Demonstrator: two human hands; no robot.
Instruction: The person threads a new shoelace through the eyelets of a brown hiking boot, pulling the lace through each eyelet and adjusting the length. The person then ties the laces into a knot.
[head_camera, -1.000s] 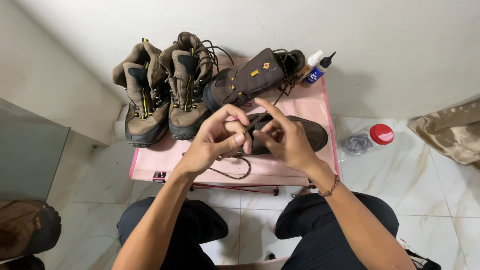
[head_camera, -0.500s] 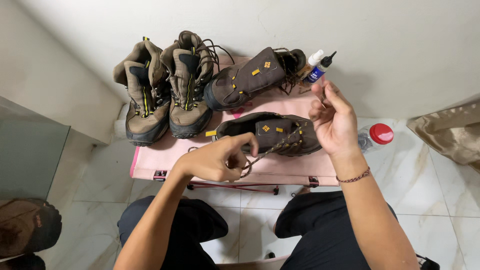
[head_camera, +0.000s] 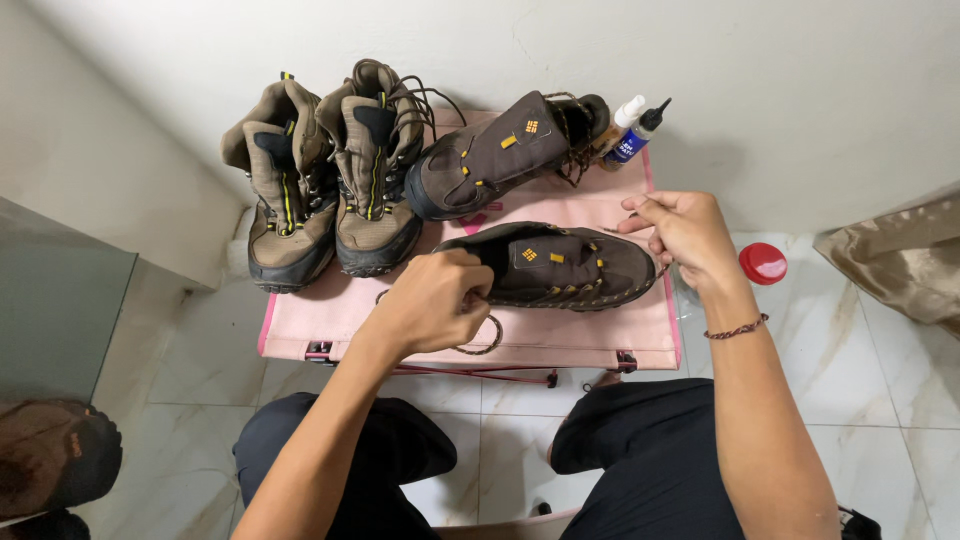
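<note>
A low dark brown suede-like shoe with small yellow lace loops (head_camera: 560, 265) lies on its side across the near middle of a flat pink fabric-covered case (head_camera: 560, 335) that rests on the pale marble-tiled floor (head_camera: 870, 360), its toe pointing right. The left hand (head_camera: 435, 300) is curled into a loose fist at the shoe's heel end, fingers closed on the collar and on a brown cord lace (head_camera: 487, 338) that loops out beneath it onto the pink surface. The right hand (head_camera: 685, 232) sits at the toe end, fingers pinched together on a thin strand of the same lace; a braided cord bracelet (head_camera: 735, 328) circles that wrist. Further away on the case, the matching dark brown shoe (head_camera: 500, 155) leans toe-left, laces loose. To its left stand two tall tan and grey hiking boots with yellow trim (head_camera: 325, 180), upright, side by side and touching, their leather scuffed and dull. At the far right corner two small squeeze bottles (head_camera: 630, 125) lean against the white wall, one with a white nozzle, one with a black nozzle. A clear container with a round red lid (head_camera: 762, 263) stands on the tiles just right of the case; I cannot tell what is in it.
</note>
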